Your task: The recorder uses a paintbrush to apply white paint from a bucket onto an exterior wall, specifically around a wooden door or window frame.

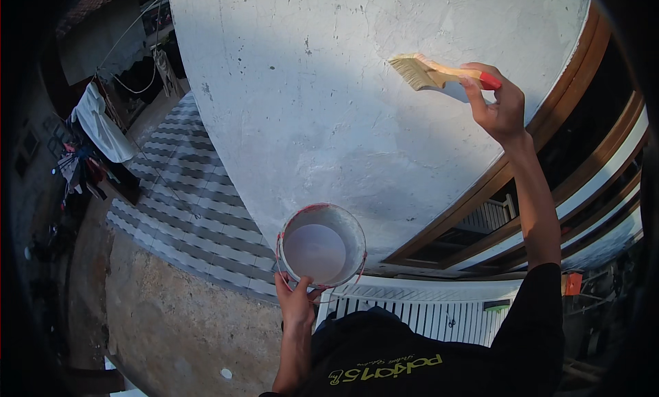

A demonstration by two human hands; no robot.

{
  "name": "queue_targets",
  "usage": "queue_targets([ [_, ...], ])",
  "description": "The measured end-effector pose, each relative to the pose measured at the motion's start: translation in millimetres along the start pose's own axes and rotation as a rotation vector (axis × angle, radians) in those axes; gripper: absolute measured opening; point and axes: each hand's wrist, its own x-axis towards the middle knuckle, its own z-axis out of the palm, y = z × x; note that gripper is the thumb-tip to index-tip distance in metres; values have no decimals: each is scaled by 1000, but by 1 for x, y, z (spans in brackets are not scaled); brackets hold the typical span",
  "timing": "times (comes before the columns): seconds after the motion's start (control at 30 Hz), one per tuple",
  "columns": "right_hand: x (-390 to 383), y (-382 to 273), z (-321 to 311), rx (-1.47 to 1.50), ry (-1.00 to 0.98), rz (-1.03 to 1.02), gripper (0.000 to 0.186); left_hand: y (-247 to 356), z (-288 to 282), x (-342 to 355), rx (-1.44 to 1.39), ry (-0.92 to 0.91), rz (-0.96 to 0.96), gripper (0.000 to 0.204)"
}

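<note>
The right hand [500, 108] grips the brush [445, 72] by its red-tipped handle, its long axis running sideways, bristles leftward over the white wall [309, 122]; whether they touch it, I cannot tell. The bucket [353, 235] of pale paint [316, 251] lies well apart, down-left in view, its near rim pinched by the left hand [297, 306].

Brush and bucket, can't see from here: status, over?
Right hand: holding brush. Left hand: holding bucket, pale liquid inside. Nothing visible between brush and wall.
</note>
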Motion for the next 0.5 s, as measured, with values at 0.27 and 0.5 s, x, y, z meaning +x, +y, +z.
queue_targets([
  [0.27,-30,-35,34,106,-169,-44,17,-4,-10,-6,5,30,18,44],
  [0.5,-11,-21,-1,-66,94,-34,18,0,-11,-15,0,15,15,45],
])
